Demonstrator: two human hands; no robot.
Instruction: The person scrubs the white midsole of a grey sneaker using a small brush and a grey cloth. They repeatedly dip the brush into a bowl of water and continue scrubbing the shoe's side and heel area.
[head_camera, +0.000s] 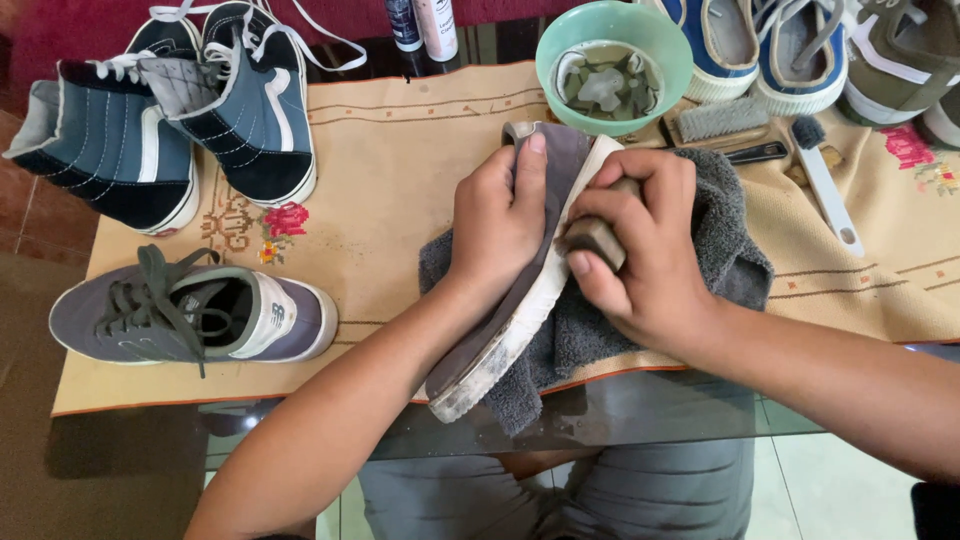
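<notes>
The left hand (497, 225) is closed around a grey shoe (520, 290), with the fingers over its upper part, and holds it on its side so that the dirty white sole edge faces the other hand. The right hand (640, 245) grips a small brown block (597, 240) tightly between thumb and fingers and presses it against this sole edge. Under both hands lies a dark grey towel (725, 255), on a beige embroidered cloth (390, 170).

Just beyond the two hands stands a light green bowl (560, 40). It contains cloudy liquid, and something grey lies in it; I cannot tell what. To the right of the bowl lie a wooden brush (722, 120) and a small white-handled brush (825, 180).

Far to the left of the held shoe stand two blue high sneakers (170, 125), and nearer to the person lies a second grey sneaker (190, 315). Two small bottles (422, 25) stand behind the cloth.
</notes>
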